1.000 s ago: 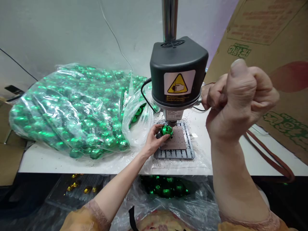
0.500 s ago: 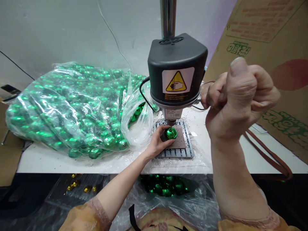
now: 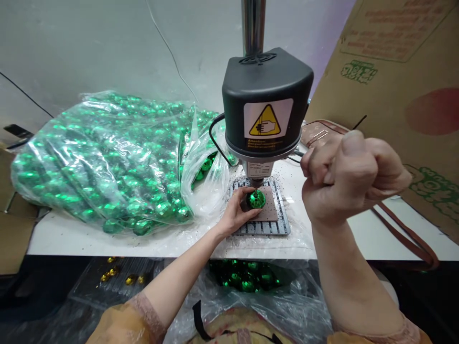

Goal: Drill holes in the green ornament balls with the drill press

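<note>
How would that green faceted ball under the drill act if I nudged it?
The green faceted ball would probably roll because it's round, though perhaps unevenly, being faceted. It's glossy, so it may slip in the left hand.

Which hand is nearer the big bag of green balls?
Left. The left hand, holding a green ball, is just right of the bag; the right hand is farther off, right of the drill head.

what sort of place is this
Probably a small workshop: what looks like a drill press stands on a white table, the left hand holds a faceted green ball under it, and a big bag of similar balls lies alongside.
</note>
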{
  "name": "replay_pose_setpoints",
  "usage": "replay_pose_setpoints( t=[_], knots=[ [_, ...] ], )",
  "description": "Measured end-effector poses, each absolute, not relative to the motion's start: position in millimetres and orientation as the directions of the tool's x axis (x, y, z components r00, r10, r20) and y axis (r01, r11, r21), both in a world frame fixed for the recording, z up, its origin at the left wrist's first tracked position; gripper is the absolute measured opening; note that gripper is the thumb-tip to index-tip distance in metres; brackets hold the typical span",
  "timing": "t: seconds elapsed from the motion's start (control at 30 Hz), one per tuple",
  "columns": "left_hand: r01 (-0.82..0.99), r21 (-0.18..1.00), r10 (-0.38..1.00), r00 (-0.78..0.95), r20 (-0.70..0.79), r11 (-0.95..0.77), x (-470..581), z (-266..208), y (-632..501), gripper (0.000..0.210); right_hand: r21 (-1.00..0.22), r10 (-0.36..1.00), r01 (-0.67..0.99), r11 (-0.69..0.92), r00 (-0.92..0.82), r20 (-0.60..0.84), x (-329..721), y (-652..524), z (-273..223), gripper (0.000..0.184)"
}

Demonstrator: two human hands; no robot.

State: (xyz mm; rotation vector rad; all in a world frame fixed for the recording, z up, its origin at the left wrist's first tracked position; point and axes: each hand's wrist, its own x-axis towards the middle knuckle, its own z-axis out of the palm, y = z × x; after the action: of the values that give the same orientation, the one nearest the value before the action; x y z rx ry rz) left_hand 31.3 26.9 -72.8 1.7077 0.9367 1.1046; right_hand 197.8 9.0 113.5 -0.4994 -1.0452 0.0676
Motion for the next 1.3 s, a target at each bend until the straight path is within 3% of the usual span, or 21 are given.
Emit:
replay_pose_setpoints(
  t=[0.17, 0.73, 1.13, 1.3],
  knots=[
    [0.121, 0.932, 0.9, 0.329, 0.287, -0.342, 30.1, -74.5, 26.7, 0.06, -0.356, 0.197, 0.221, 0.908, 0.524, 0.829, 196.7, 10.6, 106.2, 0.049],
    [0.12, 0.938, 0.91, 0.311, 0.275, -0.324, 31.1, -73.6, 24.7, 0.06, -0.165, 0.078, 0.176, 0.971, 0.42, 0.904, 204.1, 15.9, 82.1, 0.037],
    [0.135, 0.941, 0.919, 0.295, 0.261, -0.31, 31.0, -75.3, 25.3, 0.061, -0.188, 0.118, 0.154, 0.97, 0.376, 0.919, 207.6, 10.7, 63.8, 0.045],
    [0.116, 0.951, 0.927, 0.284, 0.243, -0.285, 33.7, -73.7, 25.9, 0.061, -0.267, 0.177, 0.128, 0.955, 0.476, 0.861, 200.5, 10.2, 87.4, 0.044]
  ],
)
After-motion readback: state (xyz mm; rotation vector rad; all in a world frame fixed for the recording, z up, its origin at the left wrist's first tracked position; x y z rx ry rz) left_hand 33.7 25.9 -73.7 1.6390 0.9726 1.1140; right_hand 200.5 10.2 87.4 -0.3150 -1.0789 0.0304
